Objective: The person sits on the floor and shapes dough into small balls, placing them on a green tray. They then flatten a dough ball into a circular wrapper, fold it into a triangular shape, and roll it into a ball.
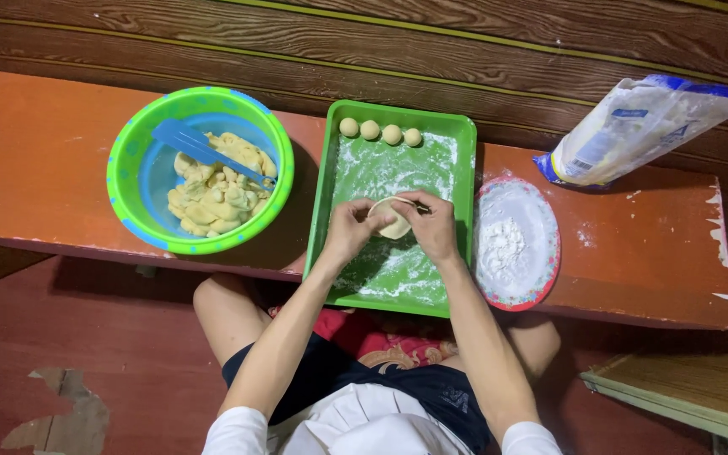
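Dough disc (pixel 394 221) sits cupped between both hands over the floured green tray (pixel 463 160), so loose flour falls back onto it. Left hand (pixel 349 231) and right hand (pixel 431 224) pinch its rim, fingers curled. Four dough balls (pixel 380 131) line the tray at 12 o'clock. Green bowl (pixel 132 143) of pale yellow filling with blue spatula (pixel 187 140) at 9 o'clock; flour plate (pixel 549 244) at 3 o'clock; flour bag (pixel 634 126) at 2 o'clock. Nothing obstructs.

Both hands (pixel 391 226) pinch a dough piece (pixel 395 221) over the green tray (pixel 463 168).
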